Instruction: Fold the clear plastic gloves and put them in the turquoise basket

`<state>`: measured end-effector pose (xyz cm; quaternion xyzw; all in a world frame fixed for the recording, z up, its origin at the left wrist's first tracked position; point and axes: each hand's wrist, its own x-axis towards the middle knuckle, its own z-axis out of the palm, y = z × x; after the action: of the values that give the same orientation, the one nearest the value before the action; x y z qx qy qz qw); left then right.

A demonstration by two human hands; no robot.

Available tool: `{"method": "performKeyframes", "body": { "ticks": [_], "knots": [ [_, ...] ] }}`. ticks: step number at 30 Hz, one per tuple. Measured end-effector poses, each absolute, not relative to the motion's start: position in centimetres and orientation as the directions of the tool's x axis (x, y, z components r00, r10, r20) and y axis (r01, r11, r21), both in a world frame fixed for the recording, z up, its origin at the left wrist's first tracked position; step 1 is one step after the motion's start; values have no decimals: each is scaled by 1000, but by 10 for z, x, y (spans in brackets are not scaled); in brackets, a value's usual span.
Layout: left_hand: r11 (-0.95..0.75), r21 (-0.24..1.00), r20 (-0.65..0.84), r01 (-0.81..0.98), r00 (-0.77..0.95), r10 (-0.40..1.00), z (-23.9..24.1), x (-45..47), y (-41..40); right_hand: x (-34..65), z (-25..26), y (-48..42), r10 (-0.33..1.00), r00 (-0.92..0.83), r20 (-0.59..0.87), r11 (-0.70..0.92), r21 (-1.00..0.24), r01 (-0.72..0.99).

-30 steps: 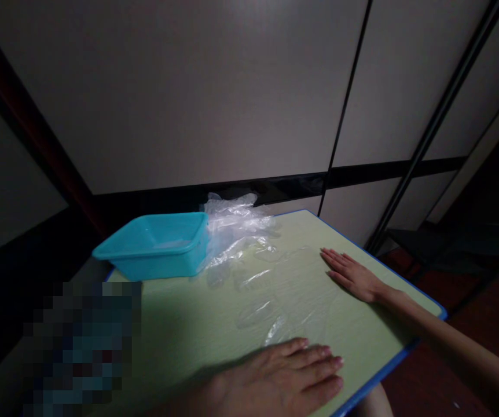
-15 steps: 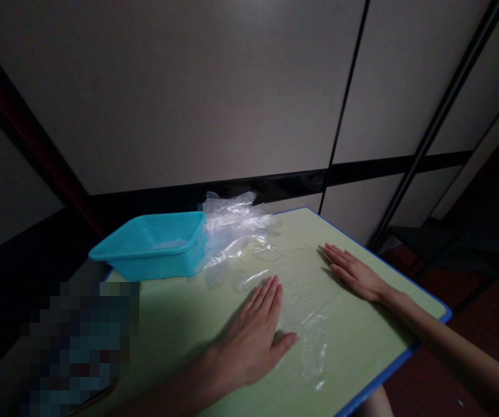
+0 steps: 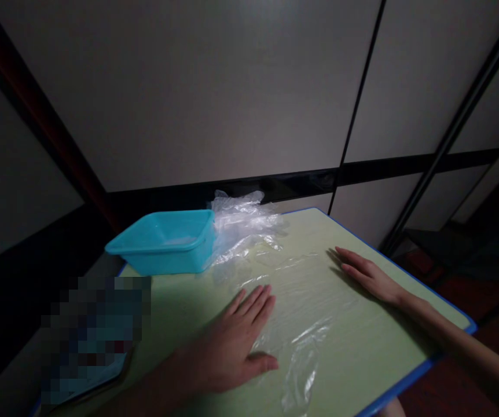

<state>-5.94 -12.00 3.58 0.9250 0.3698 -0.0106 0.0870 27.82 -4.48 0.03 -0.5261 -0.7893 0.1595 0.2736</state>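
A clear plastic glove (image 3: 305,301) lies spread flat on the pale green table (image 3: 362,353). My left hand (image 3: 236,341) rests palm down on the glove's left side, fingers stretched out and together, thumb out to the right. On the glove's right edge my right hand (image 3: 369,275) lies flat as well, fingers pointing left. Neither hand holds anything.
A turquoise plastic tub (image 3: 167,249) stands at the table's back left. A heap of several more clear plastic gloves (image 3: 243,223) lies beside it. A blurred-out flat object (image 3: 93,341) sits at the front left. The table has a blue rim and stands against a panelled wall.
My left hand moved from the table's front edge up and left onto the glove, then slid a little back toward me. The glove lies flatter. The right hand stayed put.
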Motion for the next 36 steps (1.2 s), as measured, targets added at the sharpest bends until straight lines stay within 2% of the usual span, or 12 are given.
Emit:
{"method": "performKeyframes", "body": {
  "ticks": [2, 5, 8, 21, 36],
  "knots": [
    [-675, 152, -17, 722, 684, 729, 42, -61, -111, 275, 5, -37, 939, -249, 237, 344, -628, 698],
    [-513, 165, 158, 842, 491, 857, 46, -54, -79, 264, 12, -16, 960, -196, 199, 278, -742, 610],
    [-375, 204, 211, 904, 334, 919, 43, -44, -41, 249, 11, 7, 964, -168, 207, 267, -769, 581],
    [-321, 171, 180, 932, 290, 940, 23, -33, 17, 235, 2, 13, 950, -131, 285, 310, -796, 520],
    [-350, 139, 277, 926, 303, 912, 51, -26, -17, 234, 4, 13, 936, -119, 332, 343, -781, 522]
  ]
}}
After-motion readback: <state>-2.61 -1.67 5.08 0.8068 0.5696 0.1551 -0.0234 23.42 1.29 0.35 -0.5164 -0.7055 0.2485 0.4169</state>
